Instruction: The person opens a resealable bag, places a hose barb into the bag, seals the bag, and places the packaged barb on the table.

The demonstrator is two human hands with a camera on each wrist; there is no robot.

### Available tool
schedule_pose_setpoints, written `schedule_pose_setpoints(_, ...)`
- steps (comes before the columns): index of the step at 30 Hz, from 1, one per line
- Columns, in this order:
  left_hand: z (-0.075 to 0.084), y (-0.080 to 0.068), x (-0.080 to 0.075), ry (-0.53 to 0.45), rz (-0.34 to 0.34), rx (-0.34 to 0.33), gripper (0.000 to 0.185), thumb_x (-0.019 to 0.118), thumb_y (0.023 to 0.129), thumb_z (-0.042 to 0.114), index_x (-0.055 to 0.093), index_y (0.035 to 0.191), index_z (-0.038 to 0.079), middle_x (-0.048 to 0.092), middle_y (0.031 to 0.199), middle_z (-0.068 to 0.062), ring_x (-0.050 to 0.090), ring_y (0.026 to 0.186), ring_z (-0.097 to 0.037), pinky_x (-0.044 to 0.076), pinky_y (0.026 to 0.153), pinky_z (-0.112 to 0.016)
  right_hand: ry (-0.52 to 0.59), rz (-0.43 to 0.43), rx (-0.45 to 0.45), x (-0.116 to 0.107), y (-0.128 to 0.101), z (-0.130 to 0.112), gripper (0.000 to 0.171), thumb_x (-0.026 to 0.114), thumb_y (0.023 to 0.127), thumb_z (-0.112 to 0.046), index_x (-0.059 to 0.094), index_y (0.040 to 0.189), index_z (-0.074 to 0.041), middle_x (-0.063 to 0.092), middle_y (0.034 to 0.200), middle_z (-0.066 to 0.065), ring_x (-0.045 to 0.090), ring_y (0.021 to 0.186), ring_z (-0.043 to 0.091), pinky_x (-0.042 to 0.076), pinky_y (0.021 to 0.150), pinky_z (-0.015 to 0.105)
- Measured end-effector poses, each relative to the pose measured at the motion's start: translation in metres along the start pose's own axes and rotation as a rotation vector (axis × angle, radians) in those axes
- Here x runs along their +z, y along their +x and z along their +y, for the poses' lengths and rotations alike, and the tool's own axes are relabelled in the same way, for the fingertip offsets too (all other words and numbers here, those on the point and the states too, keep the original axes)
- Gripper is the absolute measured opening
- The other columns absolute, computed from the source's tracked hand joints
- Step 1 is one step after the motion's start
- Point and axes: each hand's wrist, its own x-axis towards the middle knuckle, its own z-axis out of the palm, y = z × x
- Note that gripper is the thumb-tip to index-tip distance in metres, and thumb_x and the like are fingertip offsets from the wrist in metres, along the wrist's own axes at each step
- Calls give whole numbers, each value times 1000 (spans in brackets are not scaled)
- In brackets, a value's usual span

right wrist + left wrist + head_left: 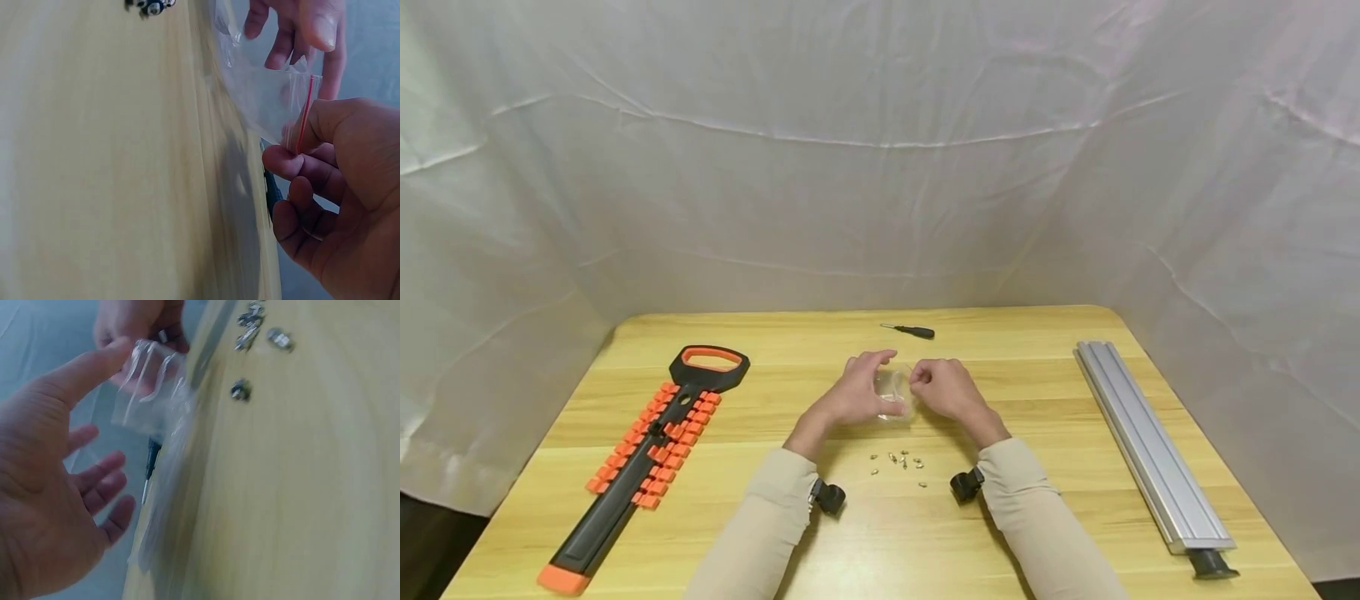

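Note:
A clear zip bag (262, 94) with a red line along its mouth hangs from my right hand (947, 387), whose thumb and forefinger pinch the edge by that line. My left hand (859, 392) is just left of the bag, its thumb and fingers spread apart. In the left wrist view the left thumb tip overlaps the top of the bag (153, 406), and the other fingers are loosely bent with nothing in them. Several small brass-coloured metal fittings (904, 460) lie scattered on the table, nearer to me than the hands.
A small black-handled screwdriver (916, 332) lies beyond the hands on the wooden table (1030, 350). To the left is a black rack with orange clips (655, 433). A long grooved aluminium bar (1150, 450) lies at the right. Pale cloth (880, 208) hangs behind the table.

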Motion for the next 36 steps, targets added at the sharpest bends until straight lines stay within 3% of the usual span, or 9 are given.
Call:
schedule_pose_setpoints(3, 0, 2, 5, 80, -43, -2, 104, 86, 68, 43, 30, 152, 19, 42, 150, -3, 39, 126, -23, 43, 103, -45, 17, -3, 10, 0, 0, 1, 8, 68, 84, -14, 71, 82, -20, 68, 75, -6, 58, 69, 10, 50, 69, 26)
schedule_pose_setpoints(8, -1, 5, 9, 165, -75, -18, 97, 83, 71, 47, 34, 150, 21, 46, 148, -3, 43, 129, -24, 39, 107, -46, 46, -7, 20, 1, -1, 2, 6, 68, 84, -13, 71, 83, -19, 67, 76, -4, 58, 68, 10, 49, 66, 24)
schedule_pose_setpoints(16, 3, 9, 9, 175, -101, -5, 109, 83, 67, 53, 24, 154, 25, 38, 154, 1, 38, 135, -26, 34, 107, -59, 57, -11, -2, -2, -1, 1, 7, 68, 85, -14, 72, 81, -19, 68, 74, -5, 57, 65, 9, 48, 64, 24)
schedule_pose_setpoints(21, 3, 9, 10, 185, -96, -37, 100, 82, 68, 53, 32, 151, 25, 49, 144, 2, 44, 128, -22, 39, 103, -53, 70, -31, 27, -3, -2, 2, 7, 67, 85, -14, 73, 85, -18, 69, 77, -5, 58, 68, 9, 49, 67, 24)
schedule_pose_setpoints(29, -2, 6, 11, 234, -53, -43, 85, 79, 72, 53, 45, 144, 26, 59, 133, 3, 50, 116, -18, 33, 101, -44, 42, -46, 68, -1, -5, 5, 9, 65, 87, -15, 72, 88, -21, 70, 83, -4, 60, 75, 12, 51, 74, 29)
schedule_pose_setpoints(36, -5, 5, 7, 258, -40, -28, 81, 77, 74, 54, 47, 143, 24, 59, 132, -1, 50, 120, -22, 34, 108, -48, 56, -24, 42, -8, -14, 3, 14, 61, 91, -19, 71, 100, -20, 70, 94, -3, 63, 89, 16, 52, 81, 37)
